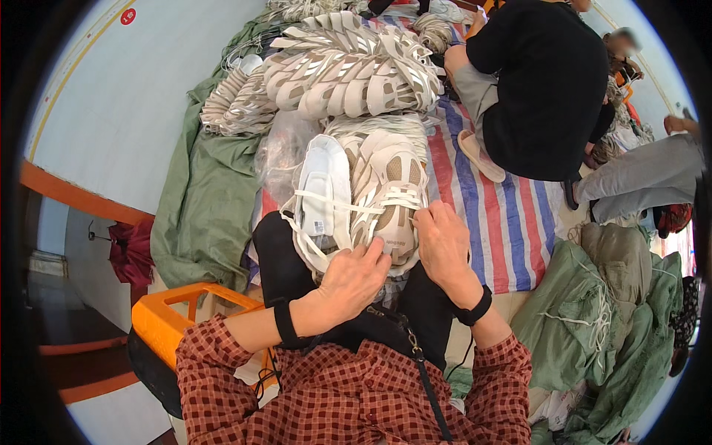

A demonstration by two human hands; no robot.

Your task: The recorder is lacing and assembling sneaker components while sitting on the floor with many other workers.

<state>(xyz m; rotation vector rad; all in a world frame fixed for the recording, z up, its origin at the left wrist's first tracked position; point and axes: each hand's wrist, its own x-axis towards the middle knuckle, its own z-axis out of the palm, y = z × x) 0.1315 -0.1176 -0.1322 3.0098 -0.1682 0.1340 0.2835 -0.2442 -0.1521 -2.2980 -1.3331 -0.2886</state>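
The beige shoe [403, 172] lay between the fingertips of the left hand [351, 276] and right hand [443, 248], presumably to steady both its edges; its long axis ran forward from them, toe away from the body. Fingers were narrowly set; whether they pinched laces [401, 199] or shoe could not be told.

The beige low-cut sneaker upper [391, 194] joins matt, smooth-looking panels [391, 231], rough-looking mesh [405, 167] and flat cloth laces [400, 199]. Left of it, a clear plastic bag [288, 148] is glossy and crinkled; farther left, a green cloth sheet [200, 204] is matt and creased. Lower left of it stands a smooth orange plastic stool [158, 326]; right, a red-white-blue striped sheet [491, 226] of woven-looking plastic.
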